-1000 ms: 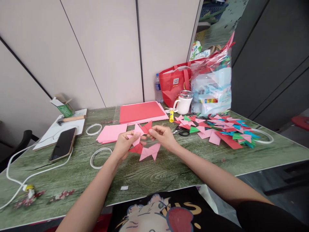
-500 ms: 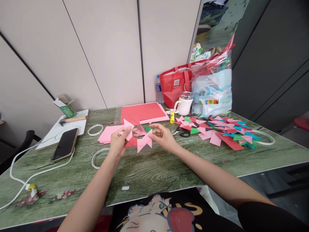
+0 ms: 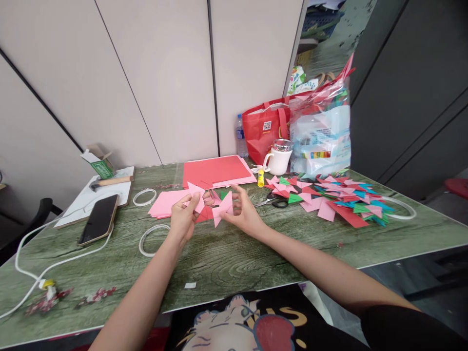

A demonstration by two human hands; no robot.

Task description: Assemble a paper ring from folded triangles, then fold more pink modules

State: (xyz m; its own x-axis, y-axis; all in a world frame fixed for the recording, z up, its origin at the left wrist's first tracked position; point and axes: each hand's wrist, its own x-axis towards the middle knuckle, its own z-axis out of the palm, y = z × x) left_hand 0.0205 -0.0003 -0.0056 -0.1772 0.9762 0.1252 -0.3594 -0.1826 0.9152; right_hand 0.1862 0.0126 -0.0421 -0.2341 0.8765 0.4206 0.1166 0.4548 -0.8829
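Over the middle of the table, my left hand (image 3: 185, 218) pinches a folded pink paper piece (image 3: 196, 197) with pointed corners. Just to its right, my right hand (image 3: 245, 213) holds a second folded pink paper piece (image 3: 223, 209) between thumb and fingers. The two pieces are apart, with a gap between them. Beneath and behind the hands lie some red paper (image 3: 204, 213) and a bit of green paper (image 3: 224, 195), partly hidden. A stack of pink paper sheets (image 3: 161, 204) rests beside my left hand. Black scissors (image 3: 278, 202) lie to the right of my right hand.
Folded coloured paper pieces (image 3: 332, 192) are heaped at the right. Behind stand a white mug (image 3: 281, 158), a yellow glue stick (image 3: 261, 178), a red bag (image 3: 259, 131) and large red sheets (image 3: 215, 168). A phone (image 3: 98, 219), hammer (image 3: 113, 181) and white rings (image 3: 145, 196) lie left.
The pink piece in my right hand has turned and now shows a narrower, more upright shape. My left hand has shifted slightly to the right, still pinching its piece.
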